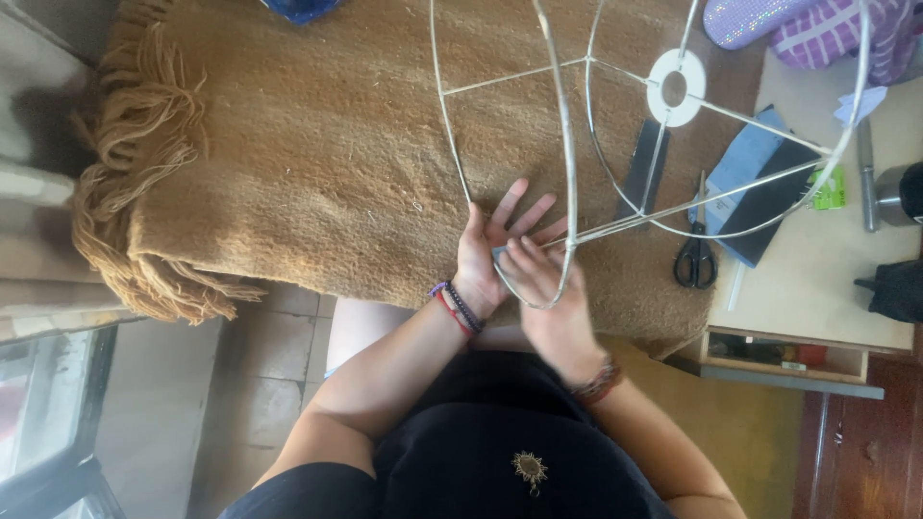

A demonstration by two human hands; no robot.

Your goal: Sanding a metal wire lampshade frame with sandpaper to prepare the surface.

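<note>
A bare wire lampshade frame with a white ring fitting lies over a brown woolly blanket. My left hand is under the frame's lower wire with fingers spread flat, a small pale blue piece against its palm. My right hand crosses over it and pinches the frame's lower rim. Both wrists wear beaded bracelets.
Black-handled scissors lie right of the frame, beside a blue folder and a dark flat case on a pale table. A purple checked cloth is at top right. The blanket's fringe hangs at left over a tiled floor.
</note>
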